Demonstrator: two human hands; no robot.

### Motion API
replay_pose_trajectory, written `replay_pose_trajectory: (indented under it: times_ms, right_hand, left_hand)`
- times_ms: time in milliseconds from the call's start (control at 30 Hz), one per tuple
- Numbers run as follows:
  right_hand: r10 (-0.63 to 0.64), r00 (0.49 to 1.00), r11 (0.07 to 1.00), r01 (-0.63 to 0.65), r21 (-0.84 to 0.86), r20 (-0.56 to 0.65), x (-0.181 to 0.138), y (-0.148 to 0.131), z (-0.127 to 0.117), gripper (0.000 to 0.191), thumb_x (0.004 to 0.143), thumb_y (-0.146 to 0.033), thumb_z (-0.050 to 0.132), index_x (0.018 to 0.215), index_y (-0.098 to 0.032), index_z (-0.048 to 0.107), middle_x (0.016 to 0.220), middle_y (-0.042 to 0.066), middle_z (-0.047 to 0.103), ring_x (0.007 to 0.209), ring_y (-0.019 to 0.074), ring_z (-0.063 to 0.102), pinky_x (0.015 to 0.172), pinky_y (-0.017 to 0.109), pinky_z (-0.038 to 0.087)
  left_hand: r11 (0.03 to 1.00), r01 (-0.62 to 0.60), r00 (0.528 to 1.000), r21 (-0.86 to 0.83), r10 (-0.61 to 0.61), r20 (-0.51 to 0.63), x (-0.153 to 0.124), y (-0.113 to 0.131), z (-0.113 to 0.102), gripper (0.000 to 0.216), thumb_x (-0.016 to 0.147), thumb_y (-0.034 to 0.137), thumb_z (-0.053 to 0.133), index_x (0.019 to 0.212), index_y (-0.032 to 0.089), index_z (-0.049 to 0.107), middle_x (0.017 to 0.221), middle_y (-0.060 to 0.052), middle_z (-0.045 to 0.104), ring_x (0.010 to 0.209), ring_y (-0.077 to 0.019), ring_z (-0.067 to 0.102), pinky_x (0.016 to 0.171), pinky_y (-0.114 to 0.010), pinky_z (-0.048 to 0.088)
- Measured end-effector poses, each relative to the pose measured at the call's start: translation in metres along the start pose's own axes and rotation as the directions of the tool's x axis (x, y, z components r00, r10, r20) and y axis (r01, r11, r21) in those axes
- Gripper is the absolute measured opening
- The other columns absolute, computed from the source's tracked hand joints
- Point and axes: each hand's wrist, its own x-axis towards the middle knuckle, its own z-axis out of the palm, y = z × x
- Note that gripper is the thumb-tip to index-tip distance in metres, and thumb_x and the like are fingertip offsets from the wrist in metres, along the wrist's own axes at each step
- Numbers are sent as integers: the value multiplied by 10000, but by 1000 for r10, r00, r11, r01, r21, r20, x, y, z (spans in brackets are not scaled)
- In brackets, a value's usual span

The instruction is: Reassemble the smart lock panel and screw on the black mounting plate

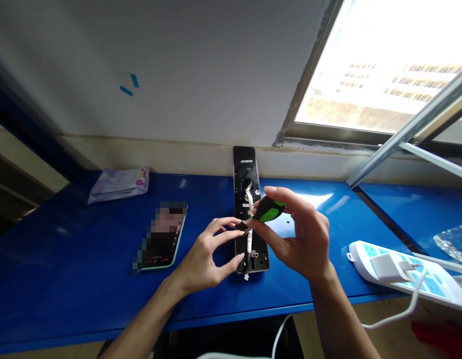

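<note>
In the head view a long black panel (246, 199), perhaps part of a door lock, lies on the blue table with its inner side up. White-wrapped wires (249, 242) run along it to a small white plug (246, 276) at the near end. My right hand (304, 237) is closed around a short black-and-green screwdriver (270, 208), tilted over the panel's middle. Its thin shaft points down and left; the tip's exact contact is hard to see. From the left, my left hand (206, 254) reaches the panel with fingers stretched and apart, fingertips at its left edge near the shaft.
A phone (163, 239), partly blurred, lies left of the panel, with a pale purple packet (120, 183) behind it. At the right are a white power strip (406, 274) with a plugged-in charger (390, 268) and a clear plastic item (453, 242). Small dark screws (288, 222) lie on the table.
</note>
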Motion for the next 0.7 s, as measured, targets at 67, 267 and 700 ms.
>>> replay_pose_trajectory:
  times_ms: [67,267,700]
  right_hand:
    - [-11,1000,1000,11,13,-1,-2,0,1,722,869,-69,829,1498,-306,565,1163,62,805,896,191,799,792,342,700]
    - [-24,1000,999,23,-24,-8,2,0,6,685,883,-88,822,1483,-315,580,1112,42,814,867,188,803,788,334,695]
    - [-60,998,997,61,-51,15,5,-3,8,653,895,-101,812,1476,-302,590,1118,61,825,857,193,815,780,327,707]
  left_hand:
    - [1000,10,1000,4,-10,1,-2,0,-1,366,894,250,758,1258,244,723,1418,-112,664,1323,-307,651,1117,-476,584]
    - [998,34,999,61,-35,10,-5,-2,1,487,892,272,757,1371,253,671,1559,-125,551,1443,-345,557,1194,-520,534]
    - [988,54,989,146,-72,126,-12,-2,-4,756,816,224,772,1533,286,539,1687,-142,403,1492,-406,500,1243,-639,447]
